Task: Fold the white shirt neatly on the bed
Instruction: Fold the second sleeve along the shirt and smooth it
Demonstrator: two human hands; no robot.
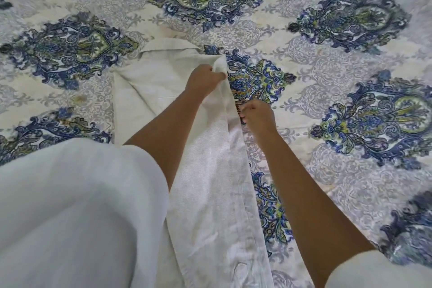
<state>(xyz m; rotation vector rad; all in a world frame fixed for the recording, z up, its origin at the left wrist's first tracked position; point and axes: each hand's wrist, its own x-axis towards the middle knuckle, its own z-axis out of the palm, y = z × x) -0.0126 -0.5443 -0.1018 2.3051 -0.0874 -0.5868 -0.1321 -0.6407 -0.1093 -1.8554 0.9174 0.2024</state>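
Shirt: white shirt [210, 194] on bed [350, 170], long axis running away from me.
R: right hand [258, 116], nearer, curled at shirt's right edge; grip unclear.
L: left hand [205, 77], farther up same edge, pinching fabric.
Next: prob. fold edge left across shirt.

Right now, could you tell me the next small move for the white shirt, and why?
Probably fold the raised right edge leftward over the white woven shirt: the left hand pinches it up off the blue floral bedspread.
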